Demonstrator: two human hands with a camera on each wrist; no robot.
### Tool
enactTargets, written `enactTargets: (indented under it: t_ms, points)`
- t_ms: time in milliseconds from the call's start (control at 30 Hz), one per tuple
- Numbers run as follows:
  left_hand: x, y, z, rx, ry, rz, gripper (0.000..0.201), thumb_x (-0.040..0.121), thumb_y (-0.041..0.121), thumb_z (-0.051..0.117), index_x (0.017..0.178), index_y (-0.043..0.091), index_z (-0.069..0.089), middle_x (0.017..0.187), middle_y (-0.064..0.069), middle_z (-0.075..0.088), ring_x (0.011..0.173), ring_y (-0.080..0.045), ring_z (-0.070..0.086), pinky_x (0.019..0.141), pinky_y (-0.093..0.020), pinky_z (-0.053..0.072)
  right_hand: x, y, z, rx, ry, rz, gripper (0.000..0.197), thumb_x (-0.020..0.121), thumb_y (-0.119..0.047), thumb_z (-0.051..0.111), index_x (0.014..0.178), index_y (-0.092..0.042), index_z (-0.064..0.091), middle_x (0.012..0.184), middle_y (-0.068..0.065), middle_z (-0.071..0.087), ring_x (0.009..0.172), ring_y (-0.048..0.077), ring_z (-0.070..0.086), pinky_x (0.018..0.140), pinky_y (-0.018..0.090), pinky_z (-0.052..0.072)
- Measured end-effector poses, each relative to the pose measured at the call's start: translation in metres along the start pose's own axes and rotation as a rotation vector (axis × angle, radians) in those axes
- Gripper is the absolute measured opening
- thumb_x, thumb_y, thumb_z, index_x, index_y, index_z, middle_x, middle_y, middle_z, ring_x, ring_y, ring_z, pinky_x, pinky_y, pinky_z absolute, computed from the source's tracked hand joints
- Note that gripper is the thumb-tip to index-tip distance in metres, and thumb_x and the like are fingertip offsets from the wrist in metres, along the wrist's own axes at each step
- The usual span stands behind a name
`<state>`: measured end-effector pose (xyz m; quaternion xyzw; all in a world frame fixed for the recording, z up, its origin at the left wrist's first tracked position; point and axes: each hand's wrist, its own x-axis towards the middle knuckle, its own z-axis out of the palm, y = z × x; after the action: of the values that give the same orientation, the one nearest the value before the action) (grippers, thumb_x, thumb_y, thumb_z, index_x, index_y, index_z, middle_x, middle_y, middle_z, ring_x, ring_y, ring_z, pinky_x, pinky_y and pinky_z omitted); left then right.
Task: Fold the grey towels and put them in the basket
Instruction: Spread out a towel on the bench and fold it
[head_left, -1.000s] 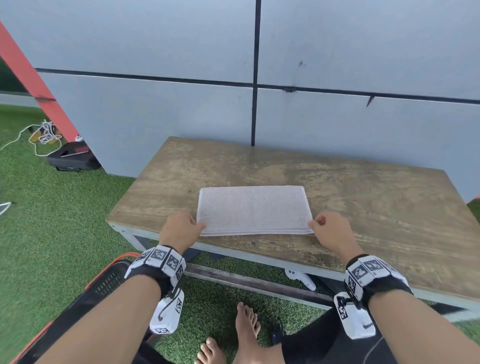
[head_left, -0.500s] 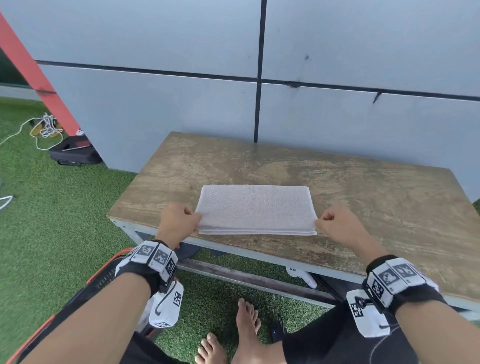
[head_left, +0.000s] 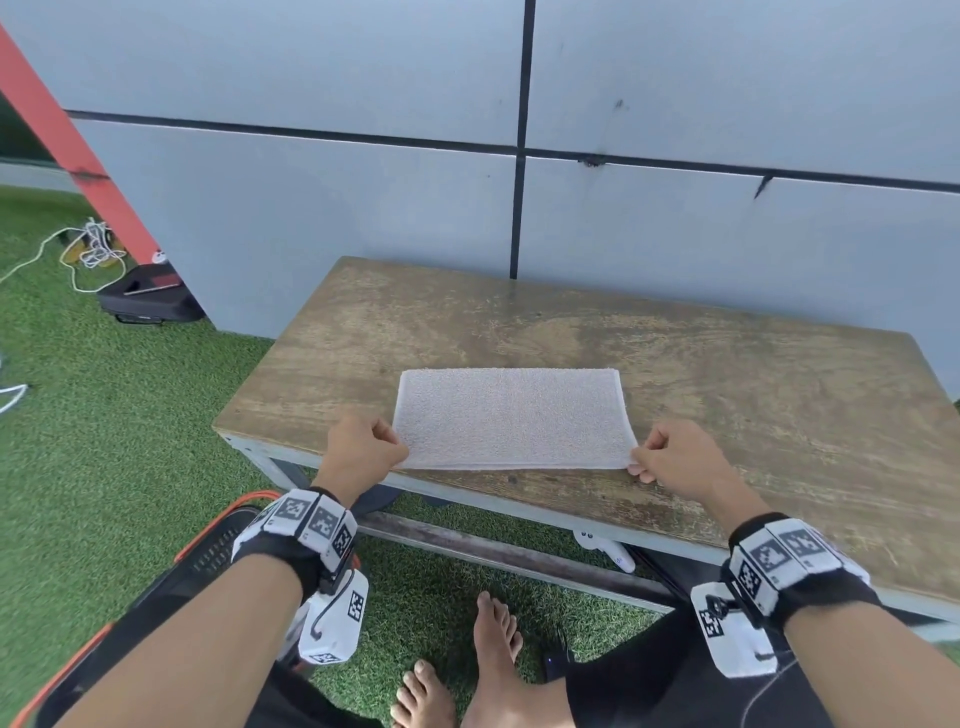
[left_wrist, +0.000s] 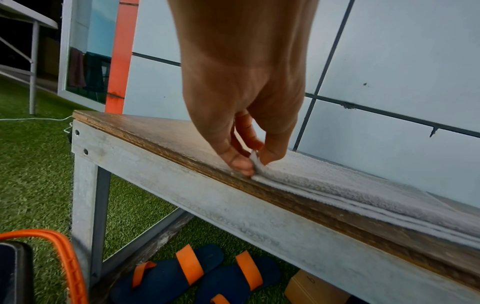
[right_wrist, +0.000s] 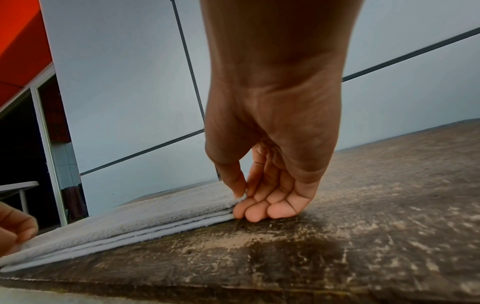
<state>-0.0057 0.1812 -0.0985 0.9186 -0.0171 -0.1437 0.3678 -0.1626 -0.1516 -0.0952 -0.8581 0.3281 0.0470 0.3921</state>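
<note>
A pale grey towel, folded into a flat rectangle of a few layers, lies near the front edge of the wooden table. My left hand pinches the towel's near left corner between thumb and fingers, plain in the left wrist view, where the hand grips the towel at its raised corner. My right hand pinches the near right corner; in the right wrist view the hand has its thumb on top of the towel and curled fingers under the upper layer. A black basket with an orange rim stands on the grass at lower left.
The table backs onto a grey panelled wall. Artificial grass surrounds it. Blue and orange sandals and a cardboard box lie under the table. A black case and white cords lie at far left.
Both hands have stayed at the towel's near corners; the right hand shifted slightly and now holds the corner. The towel lies in the same place; the camera view moved a little.
</note>
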Motion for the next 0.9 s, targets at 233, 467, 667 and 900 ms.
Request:
enactTargets:
  t_ms: [233, 467, 667, 900]
  points:
    - [0.002, 0.019, 0.019, 0.12, 0.148, 0.281, 0.017, 0.088, 0.021, 0.067, 0.102, 0.019, 0.057, 0.116, -0.004, 0.053, 0.109, -0.019, 0.053, 0.092, -0.031, 0.045, -0.005, -0.019, 0.019, -0.27, 0.404, -0.28, 0.01, 0.094, -0.019, 0.056, 0.103, -0.015, 0.052, 0.104, -0.001, 0.054, 0.094, 0.017, 0.05, 0.081, 0.031, 0.045]
    - [0.018, 0.066, 0.096, 0.406, -0.029, 0.594, 0.047, 0.099, 0.019, 0.046, 0.146, 0.014, 0.041, 0.157, -0.006, 0.034, 0.146, -0.022, 0.03, 0.121, -0.038, 0.027, 0.03, -0.076, 0.093, -0.437, 0.052, -0.54, 0.056, 0.103, -0.026, 0.04, 0.156, -0.013, 0.025, 0.165, 0.004, 0.021, 0.152, 0.019, 0.018, 0.125, 0.041, 0.017]
    - [0.031, 0.039, 0.115, 0.7, -0.112, 0.589, 0.067, 0.098, 0.049, -0.007, 0.161, 0.025, -0.005, 0.169, 0.005, -0.009, 0.155, -0.016, -0.011, 0.126, -0.044, -0.001, 0.047, -0.054, 0.112, -0.611, -0.018, -0.457, 0.06, 0.106, -0.047, 0.009, 0.161, -0.027, -0.007, 0.168, -0.008, -0.014, 0.153, 0.011, -0.018, 0.125, 0.042, -0.009]
    - [0.043, 0.026, 0.102, 0.632, -0.062, 0.553, 0.065, 0.102, 0.058, 0.012, 0.161, 0.031, -0.001, 0.169, 0.006, -0.005, 0.155, -0.015, -0.008, 0.126, -0.042, -0.005, 0.052, -0.051, 0.104, -0.58, 0.039, -0.426, 0.064, 0.104, -0.055, 0.013, 0.161, -0.031, -0.001, 0.169, -0.006, -0.011, 0.155, 0.015, -0.012, 0.125, 0.043, -0.007]
